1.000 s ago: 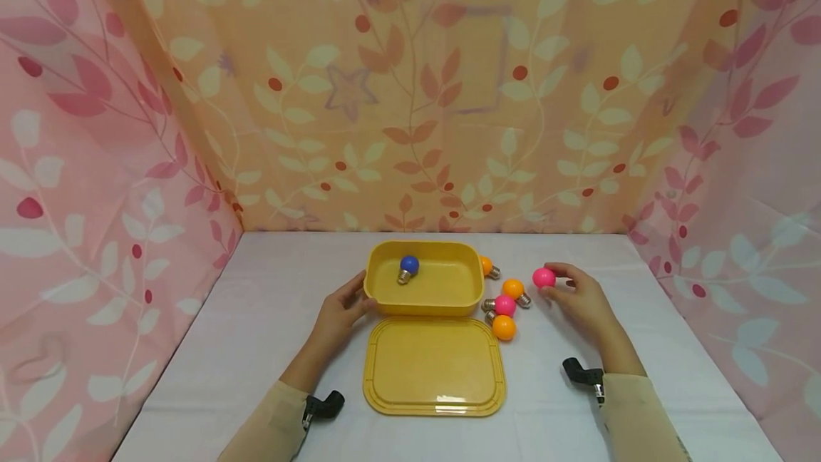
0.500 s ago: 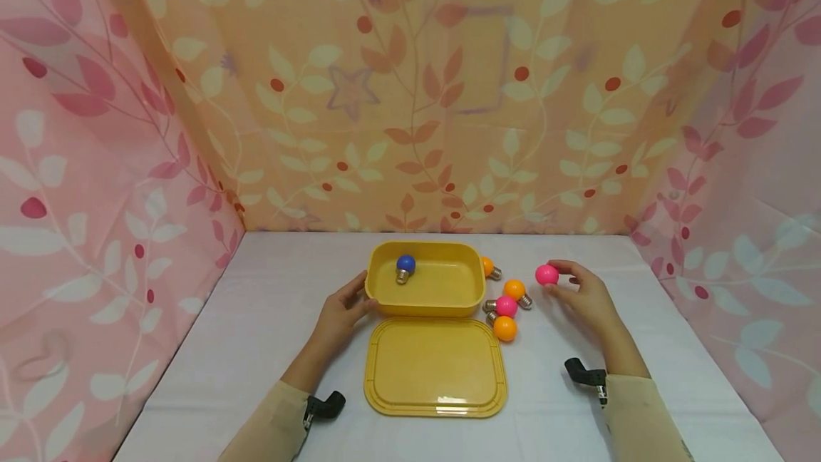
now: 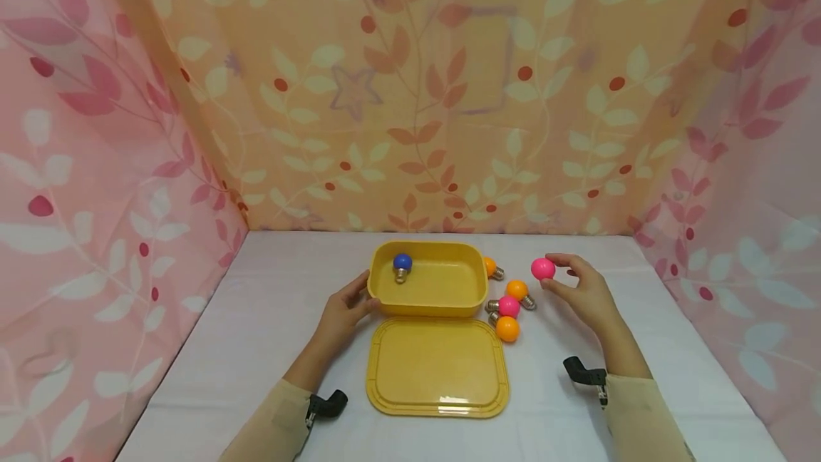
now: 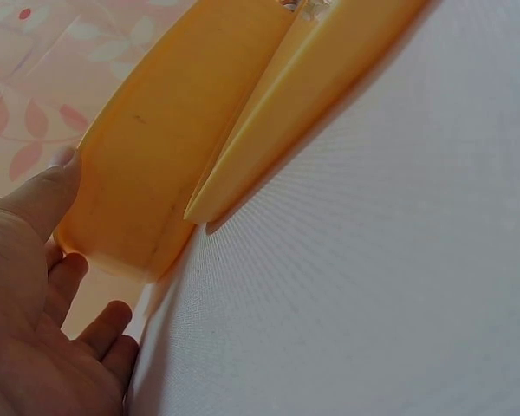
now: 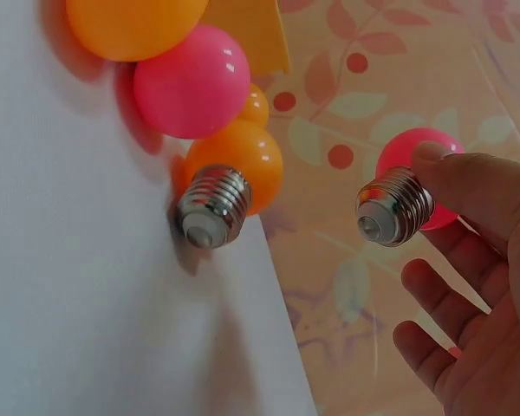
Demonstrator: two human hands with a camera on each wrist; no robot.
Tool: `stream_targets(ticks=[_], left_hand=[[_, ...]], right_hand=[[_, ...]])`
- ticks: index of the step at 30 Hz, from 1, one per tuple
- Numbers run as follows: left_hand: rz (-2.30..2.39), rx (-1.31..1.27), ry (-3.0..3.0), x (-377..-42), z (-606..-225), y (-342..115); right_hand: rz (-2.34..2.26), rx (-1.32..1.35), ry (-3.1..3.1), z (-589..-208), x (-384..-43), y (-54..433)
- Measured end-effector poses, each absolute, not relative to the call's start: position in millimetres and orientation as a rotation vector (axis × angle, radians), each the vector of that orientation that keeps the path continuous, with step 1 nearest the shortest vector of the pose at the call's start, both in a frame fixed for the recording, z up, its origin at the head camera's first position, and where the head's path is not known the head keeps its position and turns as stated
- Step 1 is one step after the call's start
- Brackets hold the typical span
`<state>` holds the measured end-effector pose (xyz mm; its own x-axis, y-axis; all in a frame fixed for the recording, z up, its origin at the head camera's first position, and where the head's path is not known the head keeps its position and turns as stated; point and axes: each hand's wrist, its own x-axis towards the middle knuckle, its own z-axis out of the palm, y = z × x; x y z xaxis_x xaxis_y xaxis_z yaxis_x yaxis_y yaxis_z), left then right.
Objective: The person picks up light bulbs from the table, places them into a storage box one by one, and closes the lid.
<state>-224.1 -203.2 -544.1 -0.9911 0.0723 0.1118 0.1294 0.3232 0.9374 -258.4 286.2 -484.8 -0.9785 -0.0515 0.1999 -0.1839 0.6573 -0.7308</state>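
Note:
My right hand [image 3: 589,294] pinches a pink light bulb [image 3: 542,269] by its round globe, raised at the right of the table; its metal screw base [image 5: 394,206] points toward the right wrist camera. With thumb and fingers, my left hand [image 3: 344,312] holds the left end of a yellow box [image 3: 428,310]. Inside that box, toward its left, lies a blue light bulb [image 3: 402,263]. Between box and right hand, an orange bulb [image 3: 517,290], another pink bulb [image 3: 509,306] and a second orange bulb [image 3: 507,329] lie clustered.
A flat yellow lid [image 3: 438,369] lies in front of the box, close against it. One more orange bulb [image 3: 490,267] sits at the box's right end, partly hidden. Patterned cloth walls [image 3: 410,127] enclose the white table [image 3: 256,284] at the back and sides.
The pink bulb in my right hand has risen slightly, moving a little left in the last half second. Inside the box, the blue bulb has rolled slightly left. My left hand stays at the box.

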Motion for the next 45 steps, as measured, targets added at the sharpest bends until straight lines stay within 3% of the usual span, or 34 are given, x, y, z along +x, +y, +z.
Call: stream_targets(ticks=[19,45], left_hand=[[-1.772,-0.202,-2.510,-225,-541,-198],[-1.797,-0.172,-2.500,-225,-545,-201]], right_hand=[[1.181,0.316,-2.744,-442,-248,247],[1.167,0.909,-2.853,-393,-273,186]])
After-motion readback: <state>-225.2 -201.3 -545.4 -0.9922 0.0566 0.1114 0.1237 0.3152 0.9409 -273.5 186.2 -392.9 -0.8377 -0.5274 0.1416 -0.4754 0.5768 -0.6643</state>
